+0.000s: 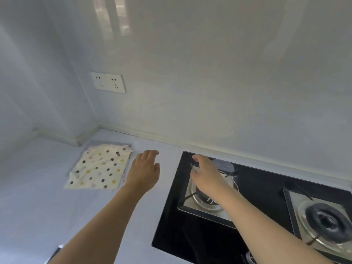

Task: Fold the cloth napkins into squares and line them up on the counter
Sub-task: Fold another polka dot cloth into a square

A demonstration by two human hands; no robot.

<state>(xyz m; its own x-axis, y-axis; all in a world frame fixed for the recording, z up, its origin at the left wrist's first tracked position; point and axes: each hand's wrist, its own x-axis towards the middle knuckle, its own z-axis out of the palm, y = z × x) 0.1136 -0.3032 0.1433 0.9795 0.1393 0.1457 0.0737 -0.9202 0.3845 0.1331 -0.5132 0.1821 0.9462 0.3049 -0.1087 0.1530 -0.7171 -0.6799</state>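
Napkins (pixel 100 167) lie in a small stack on the pale table (pixel 38 197), near the back corner where the two white walls meet. The top one is cream cloth with black, grey and yellow dots, spread roughly square with its near edge slightly rumpled; the edges of at least one more cloth, greyish, show beneath it along the far side and the right side. How many cloths are in the stack cannot be told.

Just to the right of the stack, the left hand (pixel 145 171) reaches forward above the bare table, palm down, fingers loosely extended and held together, grasping nothing. Whether it touches the surface is unclear. It is close to the right edge of the top napkin but apart from it.

Further right, the right hand (pixel 204 173) stretches out over the far left corner of a black glass gas hob (pixel 171 225) set into the table. Its fingers are relaxed and slightly bent, released, with nothing between them. The forearm crosses above the left burner (pixel 202 202), which sits in a square steel tray. A second burner (pixel 327 225) with a dark cap sits at the right edge of the view.

On the wall behind the napkins a white double socket (pixel 108 82) is mounted
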